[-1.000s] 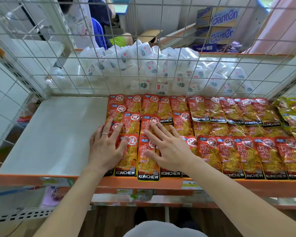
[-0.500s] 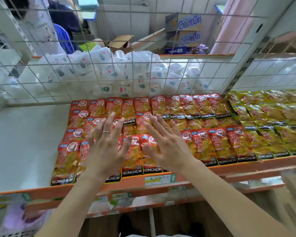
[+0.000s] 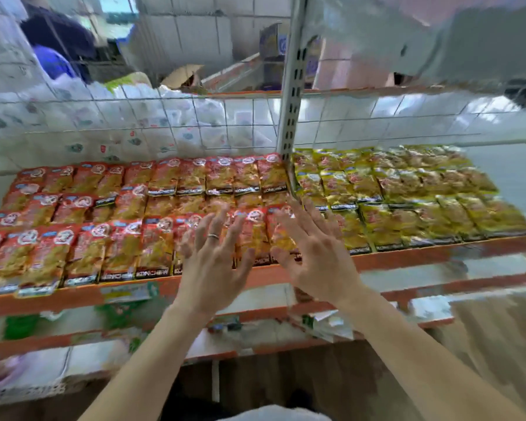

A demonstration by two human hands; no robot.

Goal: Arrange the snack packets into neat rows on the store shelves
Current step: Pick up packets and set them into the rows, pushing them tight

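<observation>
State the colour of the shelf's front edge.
Orange, seen in the head view: the shelf's front edge.

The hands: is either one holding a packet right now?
No: the left hand and right hand are both open, fingers spread, over the red packets.

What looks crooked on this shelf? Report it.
The red packets at the front left corner slant and seem to poke over the orange shelf lip, while the yellow packets sit in straighter rows. Motion blur hides finer detail.
</observation>
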